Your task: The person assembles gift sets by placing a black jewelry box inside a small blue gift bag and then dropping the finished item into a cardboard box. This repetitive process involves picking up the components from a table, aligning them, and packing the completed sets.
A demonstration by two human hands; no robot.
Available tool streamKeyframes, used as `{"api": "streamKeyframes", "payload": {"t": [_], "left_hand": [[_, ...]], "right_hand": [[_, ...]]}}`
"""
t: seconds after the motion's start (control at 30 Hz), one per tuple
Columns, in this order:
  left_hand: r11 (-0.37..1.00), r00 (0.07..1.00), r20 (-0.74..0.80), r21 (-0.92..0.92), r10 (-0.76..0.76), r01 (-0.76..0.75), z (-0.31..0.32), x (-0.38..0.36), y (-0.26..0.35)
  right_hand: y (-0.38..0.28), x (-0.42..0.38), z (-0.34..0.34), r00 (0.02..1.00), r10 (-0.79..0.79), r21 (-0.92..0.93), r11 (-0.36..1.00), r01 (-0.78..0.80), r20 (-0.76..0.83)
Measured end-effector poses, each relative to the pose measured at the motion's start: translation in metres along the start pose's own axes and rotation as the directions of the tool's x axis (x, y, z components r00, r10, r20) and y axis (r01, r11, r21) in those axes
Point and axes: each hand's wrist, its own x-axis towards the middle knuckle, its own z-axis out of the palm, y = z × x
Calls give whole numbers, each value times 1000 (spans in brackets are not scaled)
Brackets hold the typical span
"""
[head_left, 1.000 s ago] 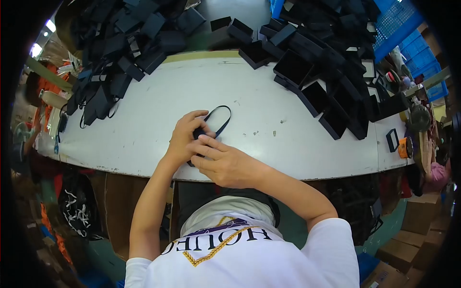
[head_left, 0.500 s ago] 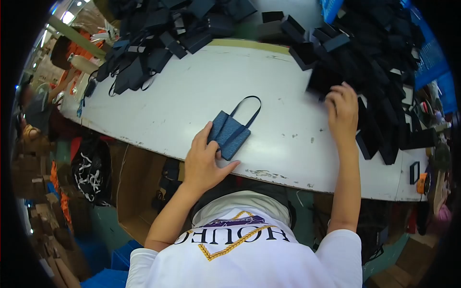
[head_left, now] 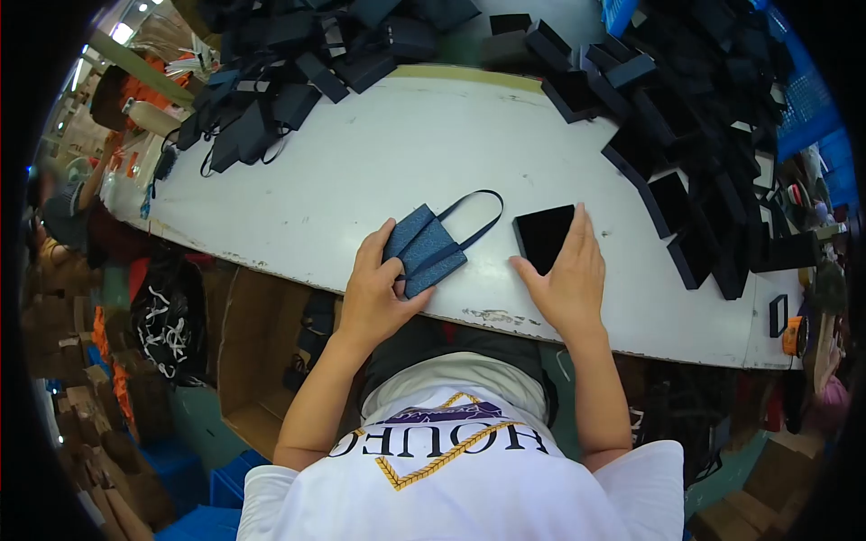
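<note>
My left hand (head_left: 373, 290) grips a small dark blue paper gift bag (head_left: 431, 250) by its lower left side, thumb at the bottom edge. The bag lies nearly flat near the table's front edge, and its thin ribbon handle (head_left: 494, 216) loops out to the upper right. To the right of it, my right hand (head_left: 575, 287) is around a shallow, open black box (head_left: 543, 234), with the thumb at its lower left and the fingers along its right side. The box rests on or just over the white tabletop; bag and box are apart.
Many black boxes (head_left: 667, 203) are heaped on the right of the white table (head_left: 361, 162). Dark bags and boxes (head_left: 298, 99) pile up at the back left. A blue crate (head_left: 807, 108) stands at far right. An open carton (head_left: 262, 352) sits under the table. Another person (head_left: 68, 212) is at far left.
My right hand has come left and toward me from the heap, bringing a black box beside the bag. My left hand has shifted the bag slightly and tilted it a little.
</note>
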Motion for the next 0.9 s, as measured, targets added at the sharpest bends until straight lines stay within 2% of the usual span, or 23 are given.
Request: {"api": "streamKeyframes", "payload": {"t": [0.03,0.13,0.17,0.2,0.27,0.4,0.5,0.67,0.77,0.83,0.9], "left_hand": [[1000,1000,3,-2,-1,1,-3,-2,-2],[999,1000,30,-32,3,-2,-9,-6,-9],[999,999,46,-52,16,-14,-10,-7,-11],[998,998,42,-58,39,-36,-11,-9,-13],[993,995,26,-72,94,-92,-11,-8,-18],[990,998,27,-131,60,-56,-12,-14,-23],[988,996,39,-128,86,-80,-16,-10,-22],[985,993,69,-149,97,-86,-17,-5,-29],[972,987,137,-230,88,-55,-24,-8,-39],[960,970,238,-281,58,12,-27,-11,-43],[961,958,236,-255,165,-103,-30,-8,-46]], "right_hand": [[-2,2,-3,998,52,67,996,-53,24],[-14,11,-17,974,-227,262,940,220,-1],[-22,20,-15,931,-362,294,886,359,-46],[-30,30,-7,896,-440,298,848,438,-63],[-34,53,16,869,-493,278,840,465,35],[-38,74,30,748,-649,296,747,595,136],[-41,82,20,705,-677,302,731,612,209],[-42,77,23,580,-734,485,674,558,354],[-35,70,11,514,-744,572,663,484,428],[-24,65,7,464,-767,619,636,461,443],[-24,59,4,446,-773,609,632,480,451]]}}
